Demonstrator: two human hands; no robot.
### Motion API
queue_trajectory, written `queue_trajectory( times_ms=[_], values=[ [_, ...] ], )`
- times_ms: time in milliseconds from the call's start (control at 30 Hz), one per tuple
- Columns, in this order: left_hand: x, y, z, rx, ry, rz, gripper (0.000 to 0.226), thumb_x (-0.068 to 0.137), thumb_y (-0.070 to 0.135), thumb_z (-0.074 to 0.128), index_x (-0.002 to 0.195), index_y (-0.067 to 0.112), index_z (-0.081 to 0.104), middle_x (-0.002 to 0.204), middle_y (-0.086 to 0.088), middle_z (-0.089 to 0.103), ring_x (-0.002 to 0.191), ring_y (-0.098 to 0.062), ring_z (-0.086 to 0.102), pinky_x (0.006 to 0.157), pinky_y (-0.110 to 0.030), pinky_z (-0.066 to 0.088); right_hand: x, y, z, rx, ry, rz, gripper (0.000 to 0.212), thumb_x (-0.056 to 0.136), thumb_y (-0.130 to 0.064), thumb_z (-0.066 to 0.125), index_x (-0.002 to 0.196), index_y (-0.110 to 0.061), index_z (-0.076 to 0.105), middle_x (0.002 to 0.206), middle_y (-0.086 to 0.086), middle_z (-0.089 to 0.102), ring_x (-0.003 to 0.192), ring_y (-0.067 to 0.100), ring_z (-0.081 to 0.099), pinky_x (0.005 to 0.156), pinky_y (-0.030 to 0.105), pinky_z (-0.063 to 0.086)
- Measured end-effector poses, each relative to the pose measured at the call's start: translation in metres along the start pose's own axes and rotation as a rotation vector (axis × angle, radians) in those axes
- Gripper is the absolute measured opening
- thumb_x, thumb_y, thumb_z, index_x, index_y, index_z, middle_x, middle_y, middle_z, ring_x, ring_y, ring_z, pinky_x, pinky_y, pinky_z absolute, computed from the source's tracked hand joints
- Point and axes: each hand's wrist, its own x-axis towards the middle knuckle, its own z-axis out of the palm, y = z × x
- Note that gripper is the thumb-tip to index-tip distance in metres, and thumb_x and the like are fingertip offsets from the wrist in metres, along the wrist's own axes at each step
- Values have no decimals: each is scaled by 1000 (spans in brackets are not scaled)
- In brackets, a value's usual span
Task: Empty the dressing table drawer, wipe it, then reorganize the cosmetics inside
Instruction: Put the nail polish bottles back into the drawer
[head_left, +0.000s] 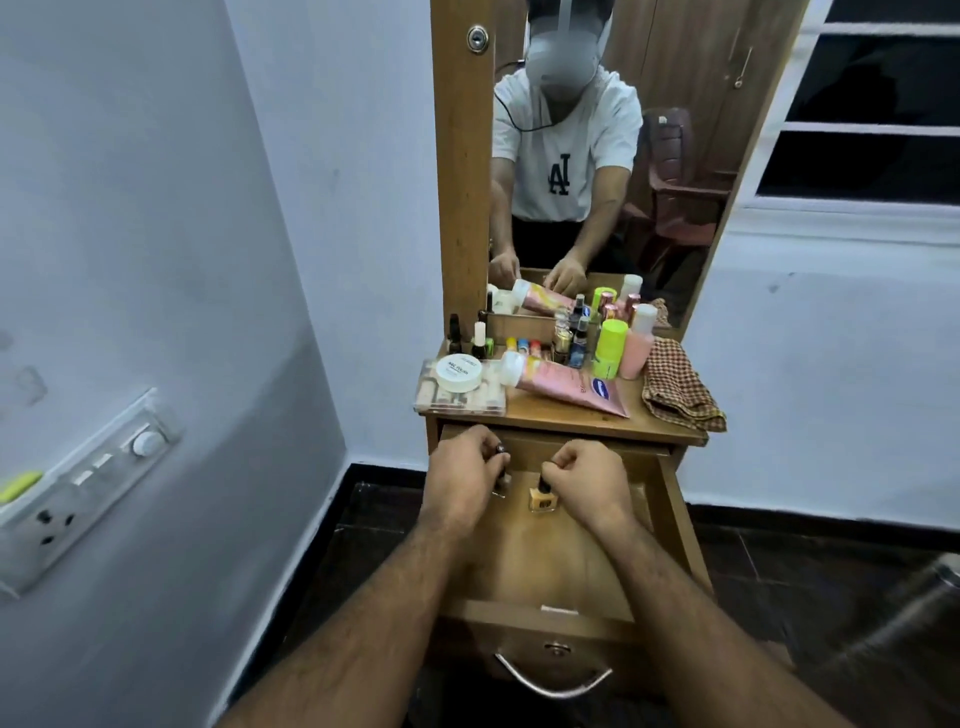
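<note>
Inside the open wooden drawer (545, 566), the left hand (460, 480) pinched a small dark-capped bottle (501, 475); just beside it, the right hand (592, 480) gripped a squat amber nail-polish bottle (541, 496) by its black cap.

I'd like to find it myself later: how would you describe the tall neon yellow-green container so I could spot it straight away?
Look at the wooden dressing table top below the mirror. Toward its back right, between a cluster of small dark bottles and a pale pink bottle, stands the neon yellow-green container. It is the only fluorescent item there, upright and cylindrical.
</note>
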Motion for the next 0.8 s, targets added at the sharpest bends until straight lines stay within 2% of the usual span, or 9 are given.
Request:
queue_trajectory(
  times_ms=[133, 267, 333, 433, 500, 567, 633, 733, 800],
  values=[
    [-1, -15, 17, 72, -40, -47, 15, 89, 24, 67, 78, 29, 59, 61, 11, 69, 60, -4, 68, 71, -36, 59, -8, 15, 22, 21, 12, 12, 11, 77, -25, 68, 68, -18, 68, 66, -8, 66, 70, 12, 63, 65, 27, 51],
    [-2, -15, 20, 119, -37, -95, 4, 92, 23, 66, 88, 23, 64, 72, 6, 71, 70, -6, 68, 72, -29, 56, -4, 17, 30, 12, 21, -5, 15, 82, -27, 67, 68, -22, 63, 68, -8, 63, 72, 14, 61, 63, 24, 42],
    [-2, -16, 21, 108, -32, -114, 3, 93, 22, 65, 94, 19, 66, 76, 5, 72, 72, -5, 67, 68, -23, 53, -2, 20, 32, 15, 21, -9, 15, 82, -31, 68, 70, -24, 62, 70, -8, 65, 75, 14, 63, 64, 24, 43],
    [-3, -19, 22, 167, -51, -107, 11, 91, 22, 68, 101, 18, 67, 90, 4, 73, 86, -10, 66, 73, -24, 49, -2, 28, 35, 39, -5, -2, 15, 82, -40, 70, 83, -25, 67, 81, -10, 69, 84, 13, 65, 73, 28, 53],
    [-3, -21, 22, 238, -76, -101, 18, 90, 22, 69, 108, 17, 68, 102, -1, 72, 97, -17, 64, 78, -25, 47, -2, 34, 35, 42, -42, 5, 28, 78, -44, 75, 97, -25, 68, 90, -10, 70, 90, 12, 64, 78, 31, 54],
    [-2, -21, 21, 285, -93, -91, 23, 90, 20, 69, 112, 13, 69, 109, -5, 71, 103, -22, 64, 85, -27, 48, -2, 38, 33, 26, -86, 29, 41, 73, -43, 82, 107, -25, 68, 99, -7, 71, 97, 14, 64, 81, 32, 53],
    [-4, -23, 22, 322, -91, -111, 22, 91, 18, 68, 112, 13, 70, 110, -6, 70, 105, -23, 64, 89, -29, 49, -1, 41, 33, 3, -147, 79, 45, 72, -35, 85, 112, -23, 67, 105, -5, 70, 101, 15, 64, 85, 31, 52],
    [-7, -25, 26, 327, -75, -165, 12, 91, 23, 66, 101, 19, 72, 103, -1, 70, 92, -18, 64, 84, -31, 55, 2, 40, 36, -21, -176, 122, 29, 76, -17, 82, 102, -20, 72, 102, -2, 71, 100, 17, 65, 87, 31, 53],
    [-8, -24, 31, 342, -89, -190, 16, 88, 30, 69, 97, 16, 72, 98, -3, 72, 88, -20, 66, 80, -34, 57, 6, 37, 39, -50, -178, 90, 13, 76, -11, 78, 81, -20, 70, 89, -1, 71, 89, 19, 65, 76, 28, 51]
  ],
)
